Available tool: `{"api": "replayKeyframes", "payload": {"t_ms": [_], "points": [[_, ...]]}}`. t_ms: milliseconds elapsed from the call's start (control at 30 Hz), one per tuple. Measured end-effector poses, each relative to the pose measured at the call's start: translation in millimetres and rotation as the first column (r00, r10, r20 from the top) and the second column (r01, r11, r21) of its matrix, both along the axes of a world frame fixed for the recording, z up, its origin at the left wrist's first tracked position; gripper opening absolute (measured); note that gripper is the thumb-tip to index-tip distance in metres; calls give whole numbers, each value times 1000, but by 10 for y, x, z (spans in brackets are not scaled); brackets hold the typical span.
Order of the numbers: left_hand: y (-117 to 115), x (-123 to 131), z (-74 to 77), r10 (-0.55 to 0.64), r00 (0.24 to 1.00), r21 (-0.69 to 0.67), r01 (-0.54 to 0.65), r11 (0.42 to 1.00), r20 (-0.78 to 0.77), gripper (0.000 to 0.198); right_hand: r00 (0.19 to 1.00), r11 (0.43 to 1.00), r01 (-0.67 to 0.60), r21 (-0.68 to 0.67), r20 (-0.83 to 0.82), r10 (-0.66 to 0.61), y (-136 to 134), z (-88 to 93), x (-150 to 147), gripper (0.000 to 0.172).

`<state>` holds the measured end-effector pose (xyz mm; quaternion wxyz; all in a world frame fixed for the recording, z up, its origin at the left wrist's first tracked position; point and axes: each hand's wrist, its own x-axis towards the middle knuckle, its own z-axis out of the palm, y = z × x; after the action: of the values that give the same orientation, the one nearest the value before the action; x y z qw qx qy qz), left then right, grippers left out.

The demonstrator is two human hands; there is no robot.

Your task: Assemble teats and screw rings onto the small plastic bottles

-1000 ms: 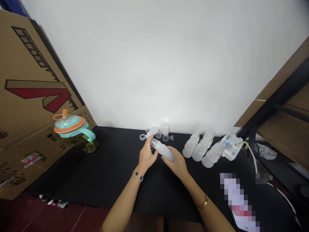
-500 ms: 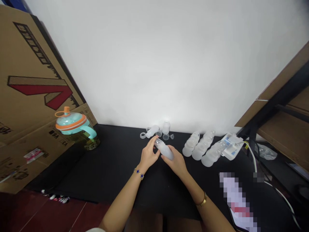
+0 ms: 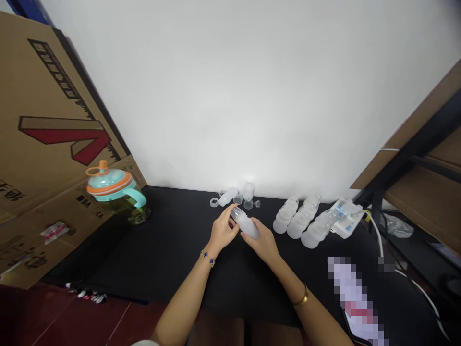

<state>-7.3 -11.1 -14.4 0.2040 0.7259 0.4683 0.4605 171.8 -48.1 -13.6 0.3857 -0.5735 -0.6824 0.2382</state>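
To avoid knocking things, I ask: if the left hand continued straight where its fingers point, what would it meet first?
Beyond the bottle in both hands, the left hand would probably meet a small clear piece on the table first; depth is unclear.

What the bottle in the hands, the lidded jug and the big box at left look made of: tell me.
Bottle: probably plastic or silicone; smooth, cloudy white body, clear end.
Jug: likely plastic; shiny turquoise-and-orange lid, see-through body, though that could be glass.
Box: cardboard, by its look; matte brown faces with black and red print.
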Motion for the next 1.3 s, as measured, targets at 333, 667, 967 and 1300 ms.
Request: {"api": "replayKeyframes", "payload": {"t_ms": [333, 667, 967, 1300], "points": [[-4, -13, 34, 11, 1000, -56, -12, 998, -9, 65, 1000, 1000, -3, -7, -4, 3, -27, 35, -11, 43], [-3, 36, 15, -222, 943, -29, 236, 971, 248, 78, 862, 964, -138, -228, -508, 3, 54, 59, 15, 40], [-15, 41, 26, -192, 965, 38, 189, 981, 178, 73, 565, 795, -488, -360, -825, -27, 3, 186, 19, 38], [13, 36, -77, -6, 994, 113, 19, 993, -108, 73, 635, 707, -517, -482, -770, -60, 76, 172, 112, 39]]}}
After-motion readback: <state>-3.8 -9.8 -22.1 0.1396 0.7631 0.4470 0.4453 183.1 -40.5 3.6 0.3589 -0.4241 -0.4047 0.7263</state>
